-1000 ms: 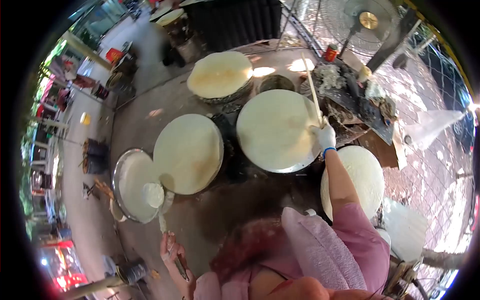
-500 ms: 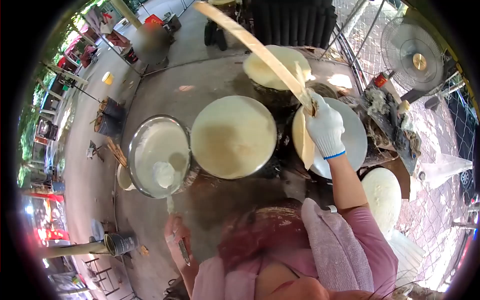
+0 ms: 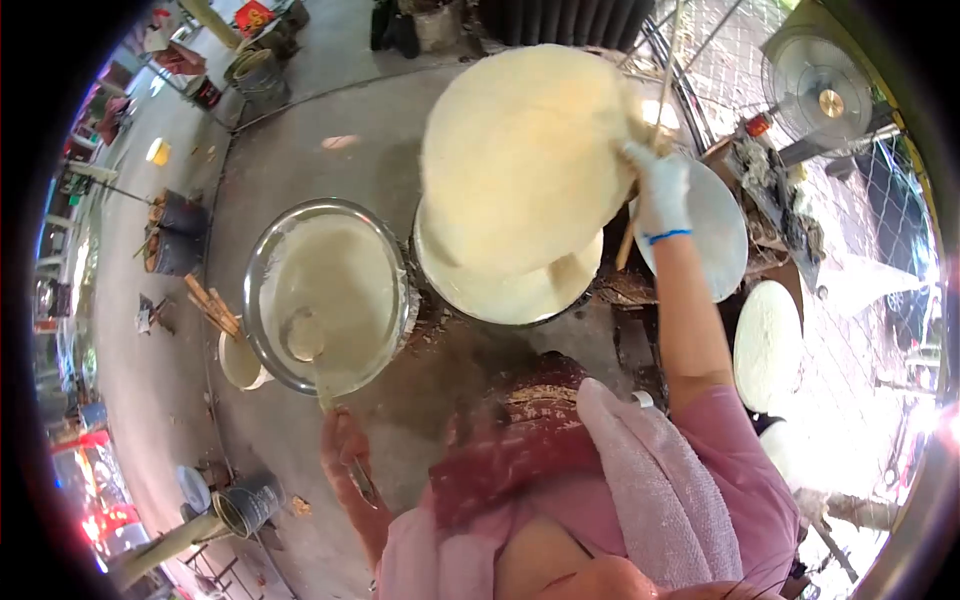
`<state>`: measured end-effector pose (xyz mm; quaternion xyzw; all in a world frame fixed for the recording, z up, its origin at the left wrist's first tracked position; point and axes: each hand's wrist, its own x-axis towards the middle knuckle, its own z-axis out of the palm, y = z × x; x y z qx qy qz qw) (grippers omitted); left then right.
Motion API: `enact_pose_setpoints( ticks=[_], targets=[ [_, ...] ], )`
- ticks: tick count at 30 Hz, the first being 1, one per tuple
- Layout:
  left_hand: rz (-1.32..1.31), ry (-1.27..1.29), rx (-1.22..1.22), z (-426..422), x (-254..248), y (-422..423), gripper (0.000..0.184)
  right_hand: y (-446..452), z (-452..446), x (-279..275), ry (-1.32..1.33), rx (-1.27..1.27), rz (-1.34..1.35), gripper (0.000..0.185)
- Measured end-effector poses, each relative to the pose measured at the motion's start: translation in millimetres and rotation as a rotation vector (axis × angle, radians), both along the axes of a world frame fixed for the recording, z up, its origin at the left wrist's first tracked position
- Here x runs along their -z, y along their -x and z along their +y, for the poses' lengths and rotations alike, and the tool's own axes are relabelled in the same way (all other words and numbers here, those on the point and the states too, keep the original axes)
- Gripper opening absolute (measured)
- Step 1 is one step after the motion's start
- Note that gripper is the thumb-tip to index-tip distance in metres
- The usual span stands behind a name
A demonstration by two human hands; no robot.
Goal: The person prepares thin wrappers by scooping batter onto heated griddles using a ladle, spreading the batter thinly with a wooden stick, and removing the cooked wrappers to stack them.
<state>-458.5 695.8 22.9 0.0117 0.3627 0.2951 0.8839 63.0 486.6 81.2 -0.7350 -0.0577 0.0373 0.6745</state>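
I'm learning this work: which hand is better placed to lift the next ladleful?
Probably the left hand: it holds the ladle, which reaches into the steel bowl of white liquid. The gloved right hand grasps a stick beside the pale sheet.

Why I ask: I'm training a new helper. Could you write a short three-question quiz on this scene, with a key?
1. True or false: the left hand wears a white glove.

2. Relative to the basin, the head of the ladle shows:
a) within its rim
b) on the ground beside it
c) beyond its far rim

3. What long tool does the right hand hold at the edge of the sheet?

Key:
1. False; it is bare.
2. a
3. A stick.
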Motion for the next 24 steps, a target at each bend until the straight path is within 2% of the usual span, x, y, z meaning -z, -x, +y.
enact_pose_setpoints(
  ticks=[2,3,5,8,11,13,14,15,16,18,19,21,22,24],
  targets=[
    [0.0,-0.006,-0.009,9.9,3.5,-3.5,0.027,20.3,-2.7,58.7,-0.11,-0.06,0.115,0.039],
    [0.017,-0.031,0.002,9.9,2.7,-8.4,0.027,27.9,-5.7,89.3,-0.004,-0.01,0.154,0.038],
    [0.057,-0.092,0.023,10.2,-6.0,-20.2,0.027,48.3,-12.1,133.5,-0.005,0.005,0.283,0.035],
    [0.041,-0.142,0.054,13.1,-15.0,-38.2,0.027,57.5,-32.4,211.9,0.021,0.057,0.329,0.039],
    [0.009,-0.181,0.101,7.3,-26.7,-65.5,0.029,61.9,-50.1,221.8,0.009,0.027,0.27,0.044],
    [0.066,-0.156,0.075,5.5,-40.4,-85.9,0.031,72.0,-61.9,199.1,-0.11,0.102,0.249,0.055],
    [0.058,-0.238,0.12,9.0,-39.5,-89.7,0.029,79.1,-69.4,185.4,-0.165,0.142,0.234,0.06],
    [0.048,-0.318,0.159,11.0,-35.3,-88.5,0.028,85.0,-84.8,177.5,-0.001,0.105,0.373,0.069],
    [0.033,-0.396,0.194,13.0,-30.0,-86.8,0.028,92.3,-97.9,190.7,0.039,0.066,0.449,0.068],
    [-0.003,-0.387,0.214,26.5,-16.5,-83.2,0.032,112.7,-102.9,205.2,-0.101,0.15,0.54,0.064],
    [-0.018,-0.38,0.227,31.6,-15.9,-84.9,0.035,116.5,-99.9,198.9,-0.049,0.129,0.63,0.069],
    [-0.017,-0.185,0.163,41.1,-23.6,-101.3,0.027,118.4,-76.9,191.0,-0.142,0.154,0.565,0.081],
    [-0.018,-0.091,0.131,44.7,-30.9,-111.5,0.027,115.9,-67.4,205.0,-0.2,0.175,0.474,0.081],
    [0.217,-0.123,0.058,45.4,-43.2,-123.8,0.028,98.3,-55.2,221.4,-0.15,0.166,0.378,0.092]
  ],
)
